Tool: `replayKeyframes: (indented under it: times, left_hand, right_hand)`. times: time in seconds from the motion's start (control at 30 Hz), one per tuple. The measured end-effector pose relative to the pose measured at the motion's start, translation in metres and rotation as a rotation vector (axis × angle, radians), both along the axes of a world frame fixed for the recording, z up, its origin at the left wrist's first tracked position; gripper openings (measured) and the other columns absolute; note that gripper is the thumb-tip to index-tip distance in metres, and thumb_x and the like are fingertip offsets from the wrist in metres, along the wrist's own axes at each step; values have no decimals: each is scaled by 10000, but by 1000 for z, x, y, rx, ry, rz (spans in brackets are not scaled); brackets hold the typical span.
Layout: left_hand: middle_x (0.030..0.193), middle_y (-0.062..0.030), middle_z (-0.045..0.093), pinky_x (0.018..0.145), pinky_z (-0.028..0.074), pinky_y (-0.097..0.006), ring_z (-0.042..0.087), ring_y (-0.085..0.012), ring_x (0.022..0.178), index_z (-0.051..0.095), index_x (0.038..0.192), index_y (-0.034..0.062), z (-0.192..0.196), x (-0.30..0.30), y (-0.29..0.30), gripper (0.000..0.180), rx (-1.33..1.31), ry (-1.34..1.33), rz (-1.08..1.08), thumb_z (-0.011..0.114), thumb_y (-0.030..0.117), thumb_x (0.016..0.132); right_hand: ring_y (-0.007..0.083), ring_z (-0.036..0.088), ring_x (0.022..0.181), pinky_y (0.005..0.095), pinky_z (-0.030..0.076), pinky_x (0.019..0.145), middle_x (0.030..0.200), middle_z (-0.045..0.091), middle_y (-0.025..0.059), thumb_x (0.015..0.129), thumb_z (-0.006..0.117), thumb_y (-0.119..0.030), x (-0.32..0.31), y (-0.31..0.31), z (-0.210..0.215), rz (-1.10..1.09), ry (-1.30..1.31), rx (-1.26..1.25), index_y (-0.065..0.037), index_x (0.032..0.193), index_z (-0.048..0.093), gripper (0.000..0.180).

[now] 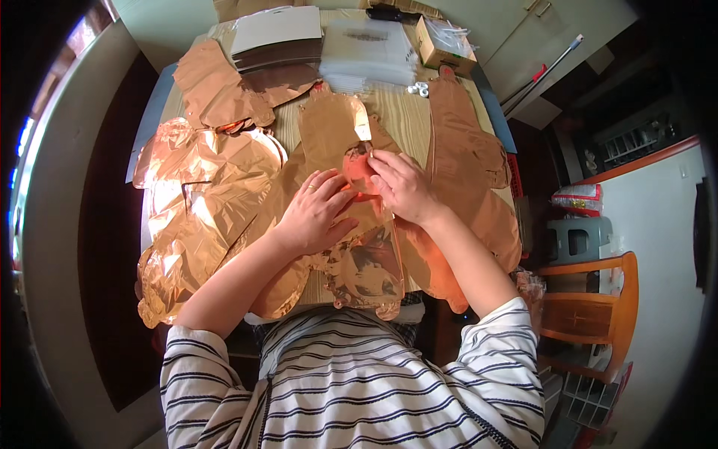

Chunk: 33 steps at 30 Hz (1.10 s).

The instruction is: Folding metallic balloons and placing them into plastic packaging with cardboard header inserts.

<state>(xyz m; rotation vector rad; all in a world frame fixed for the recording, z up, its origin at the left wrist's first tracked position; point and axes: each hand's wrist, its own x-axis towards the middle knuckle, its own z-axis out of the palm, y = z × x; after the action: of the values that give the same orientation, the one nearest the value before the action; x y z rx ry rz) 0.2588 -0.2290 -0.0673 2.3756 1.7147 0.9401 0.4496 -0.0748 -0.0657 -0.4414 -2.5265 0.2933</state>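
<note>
A flat, copper-coloured foil balloon (363,262) lies before me at the middle of the table, its lower end near the front edge. My left hand (318,209) rests on it, fingers stretched out and apart. Thumb and fingers of my right hand (404,183) pinch a folded, reddish-looking part of the foil just right of my left fingertips. Another copper foil piece (325,123) spreads out beyond my hands. Shiny, crinkled foil balloons (202,194) lie to the left, and a stack of duller ones (467,165) lies to the right.
At the back of the wooden table (410,120) stand a stack of white cards (277,30), a pile of clear plastic sleeves (366,56) and a cardboard box (445,49) with clear plastic inside. Small white rolls (419,90) sit nearby. A wooden chair (591,318) stands at right.
</note>
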Motion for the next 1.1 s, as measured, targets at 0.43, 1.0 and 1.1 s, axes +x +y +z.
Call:
replayKeyframes:
  times: [0.43, 1.0, 1.1]
  left_hand:
    - [1253, -182, 608, 1083, 412, -486, 547, -392, 1230, 627, 1200, 12, 4, -8, 8, 363, 15, -125, 68, 670, 146, 865]
    - [1218, -181, 633, 1040, 454, -468, 589, -364, 1177, 618, 1203, 4, -14, -10, 68, 345, 132, -154, -74, 641, 84, 868]
    - [1221, -183, 631, 1034, 458, -475, 585, -369, 1183, 619, 1198, 0, -9, -10, 63, 349, 115, -198, -40, 655, 65, 857]
  right_hand:
    - [403, 461, 1350, 460, 391, 1131, 1438, 559, 121, 953, 644, -239, 4, 13, -10, 71, -199, 107, -73, 1363, 594, 445]
    - [342, 507, 1361, 424, 394, 1154, 1407, 618, 90, 963, 634, -168, 3, 34, -16, 57, -47, -105, -75, 1282, 674, 334]
    - [333, 488, 1377, 437, 366, 1160, 1470, 564, 74, 952, 642, -162, 1, 33, -22, 39, -134, 4, -99, 1363, 616, 417]
